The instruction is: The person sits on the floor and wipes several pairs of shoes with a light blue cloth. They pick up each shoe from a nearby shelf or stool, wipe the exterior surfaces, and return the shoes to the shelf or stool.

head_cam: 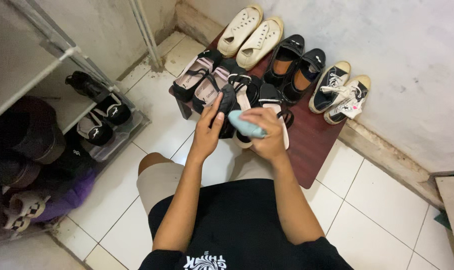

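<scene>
**Two hands, a cloth and a black shoe**

The person squats on the white tile floor, knees bent, in a black shirt and tan shorts. Both arms reach forward over the knees.

The left hand holds a black shoe. Its fingers are wrapped around the shoe and lift it just above the board. The right hand is closed around a light blue cloth. The cloth touches the side of the shoe.

Under the hands lies a dark red board on the floor. More shoes stand on it in a row: black sandals on the left, cream shoes behind them, then black loafers. Black-and-white sneakers stand just past the board's right edge, by the wall.

At the far left stands a shoe rack with dark shoes on its shelves.
</scene>
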